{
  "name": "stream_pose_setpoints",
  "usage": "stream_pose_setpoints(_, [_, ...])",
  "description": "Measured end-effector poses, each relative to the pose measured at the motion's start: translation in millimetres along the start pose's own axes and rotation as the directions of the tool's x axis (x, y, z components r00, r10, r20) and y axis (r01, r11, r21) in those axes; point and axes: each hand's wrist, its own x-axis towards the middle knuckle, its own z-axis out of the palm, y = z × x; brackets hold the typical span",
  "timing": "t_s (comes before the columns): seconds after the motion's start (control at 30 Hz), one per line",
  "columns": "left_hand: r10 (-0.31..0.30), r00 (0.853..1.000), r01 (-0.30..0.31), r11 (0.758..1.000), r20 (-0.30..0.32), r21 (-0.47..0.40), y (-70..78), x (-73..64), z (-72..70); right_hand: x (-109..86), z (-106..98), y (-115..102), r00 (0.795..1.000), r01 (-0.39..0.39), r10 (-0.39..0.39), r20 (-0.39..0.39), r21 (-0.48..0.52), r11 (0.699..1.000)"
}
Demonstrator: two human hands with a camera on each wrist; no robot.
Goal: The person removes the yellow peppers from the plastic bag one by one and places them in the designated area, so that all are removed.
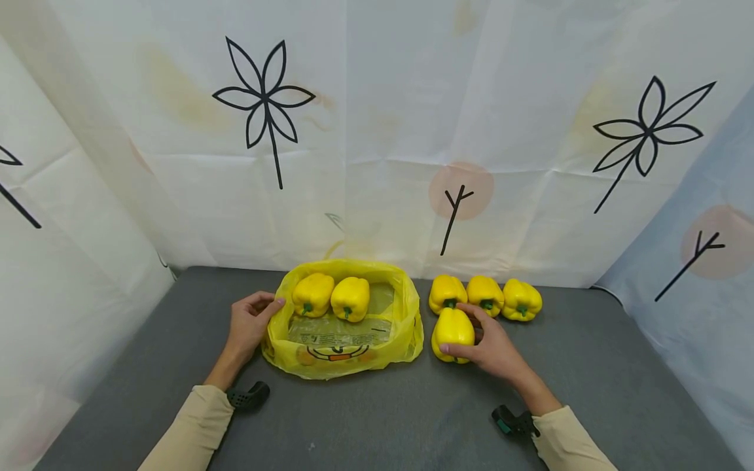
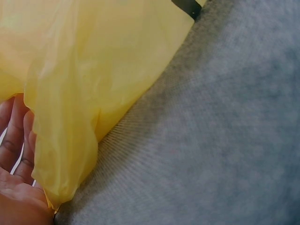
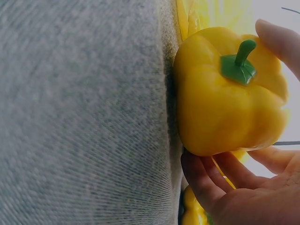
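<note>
A yellow plastic bag (image 1: 344,366) stands wide-mouthed on the grey table, with two yellow bell peppers (image 1: 313,294) inside. At its left rim my left hand (image 1: 250,320) holds the edge; in the left wrist view, the bag's folds (image 2: 65,154) cover part of the fingers. To the right of the bag, my right hand (image 1: 491,343) grips another yellow bell pepper (image 1: 452,330) between thumb and fingers. The right wrist view shows that pepper's green stem (image 3: 240,65) facing the camera, with the fingers (image 3: 206,183) along one side and the thumb (image 3: 279,42) on the other.
Behind the gripped pepper, three more yellow bell peppers (image 1: 485,296) sit in a row near the back edge. A white curtain (image 1: 383,131) with printed flowers hangs behind the grey table (image 1: 377,425) and at its sides.
</note>
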Motion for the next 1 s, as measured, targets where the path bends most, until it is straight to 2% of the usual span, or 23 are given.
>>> stream_pose_setpoints(0.4, [0.001,1.000,-0.001,1.000,0.001,-0.025,-1.8,0.6,-0.1,-0.9,-2.2,0.9,1.000,0.004,-0.004,0.015,-0.019,1.000])
stream_pose_setpoints(0.67, [-0.005,1.000,0.005,1.000,0.003,-0.007,-1.1,0.9,0.1,-1.0,-2.1,1.2,1.000,0.004,-0.003,0.015,-0.020,1.000])
stream_pose_setpoints(0.9, [-0.005,1.000,0.005,1.000,-0.022,-0.002,-30.3,9.2,-2.4,-2.0,-1.3,-1.1,1.000,0.008,-0.008,0.016,-0.015,1.000])
stream_pose_setpoints(1.0, [-0.001,1.000,0.001,1.000,-0.023,-0.009,-34.6,9.6,-2.6,-2.6,-0.5,-1.7,1.000,0.010,-0.010,0.015,-0.013,1.000])
